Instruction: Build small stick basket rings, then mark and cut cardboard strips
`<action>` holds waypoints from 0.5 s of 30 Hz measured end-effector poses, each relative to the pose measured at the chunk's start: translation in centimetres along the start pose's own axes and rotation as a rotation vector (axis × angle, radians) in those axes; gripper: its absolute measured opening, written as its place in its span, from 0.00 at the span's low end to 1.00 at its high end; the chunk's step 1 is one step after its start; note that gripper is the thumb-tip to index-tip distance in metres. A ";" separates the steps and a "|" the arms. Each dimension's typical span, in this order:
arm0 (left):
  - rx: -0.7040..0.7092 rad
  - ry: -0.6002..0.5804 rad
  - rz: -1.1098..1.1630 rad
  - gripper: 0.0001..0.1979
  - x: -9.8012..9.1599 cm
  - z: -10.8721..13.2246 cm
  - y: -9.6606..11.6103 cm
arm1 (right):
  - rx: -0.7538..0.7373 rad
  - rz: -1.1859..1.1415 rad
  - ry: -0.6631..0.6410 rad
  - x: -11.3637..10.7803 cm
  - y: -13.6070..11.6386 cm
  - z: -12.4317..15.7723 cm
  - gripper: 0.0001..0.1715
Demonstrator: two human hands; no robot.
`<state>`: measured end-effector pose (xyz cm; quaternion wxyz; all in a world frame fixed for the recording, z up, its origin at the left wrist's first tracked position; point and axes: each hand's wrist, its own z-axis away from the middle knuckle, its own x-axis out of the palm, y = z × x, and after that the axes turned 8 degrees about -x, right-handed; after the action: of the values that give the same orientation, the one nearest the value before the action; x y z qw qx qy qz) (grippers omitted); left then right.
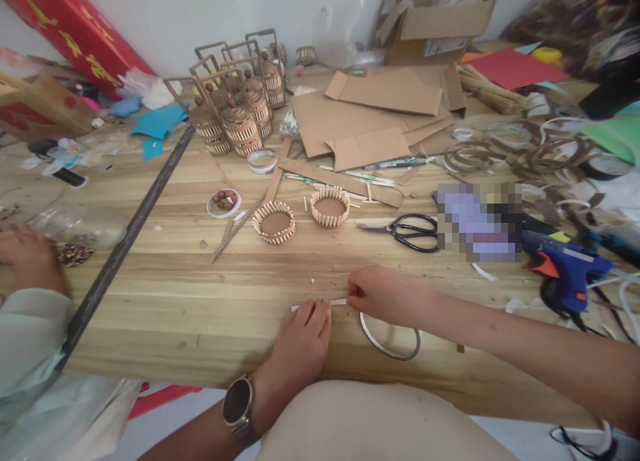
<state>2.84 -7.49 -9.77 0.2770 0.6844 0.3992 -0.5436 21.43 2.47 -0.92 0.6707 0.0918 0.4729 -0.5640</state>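
Observation:
A narrow white strip [339,302] lies across the bare wood near the table's front edge. My left hand [303,337], with a watch on its wrist, holds the strip down, its fingers close together. At the strip's other end, my right hand [373,289] is closed in a pinch on it. A white-edged ring [393,355] lies just below my right hand, partly hidden by it. Beyond my hands stand two round baskets of short wooden sticks, a left one [274,223] and a right one [330,207]. Black-handled scissors [413,232] lie to their right.
A blue glue gun [570,274] and cables are on the right, below several brown rings [470,155]. Cardboard sheets [360,124] and small lantern-like stick pots [241,129] stand behind. A dish of brown beads [224,203] is left of the baskets. Another person's hand [30,257] is far left.

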 end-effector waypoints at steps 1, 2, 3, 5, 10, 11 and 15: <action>-0.002 0.010 -0.005 0.19 0.0 0.0 0.0 | -0.002 0.004 -0.007 0.0 0.1 -0.1 0.12; -0.005 0.023 -0.008 0.19 0.0 0.0 0.0 | -0.001 0.008 -0.015 0.1 0.2 -0.3 0.12; -0.007 0.039 -0.009 0.19 0.0 0.0 0.0 | -0.001 0.013 -0.025 0.1 0.3 -0.4 0.12; -0.014 0.069 -0.010 0.18 -0.1 -0.1 0.1 | -0.003 0.025 -0.048 0.1 0.4 -0.7 0.13; -0.024 0.065 -0.029 0.18 -0.2 -0.1 0.1 | -0.015 0.063 -0.090 -0.1 0.3 -1.1 0.14; -0.022 0.061 -0.029 0.18 -0.2 -0.1 0.1 | -0.012 0.072 -0.092 -0.2 0.2 -1.2 0.14; -0.017 0.075 -0.018 0.18 -0.2 -0.2 0.2 | -0.016 0.109 -0.091 -0.4 0.0 -1.4 0.12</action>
<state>3.07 -7.44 -9.54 0.2629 0.6983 0.4201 -0.5165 20.74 3.68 -1.41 0.7220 0.0862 0.4407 -0.5264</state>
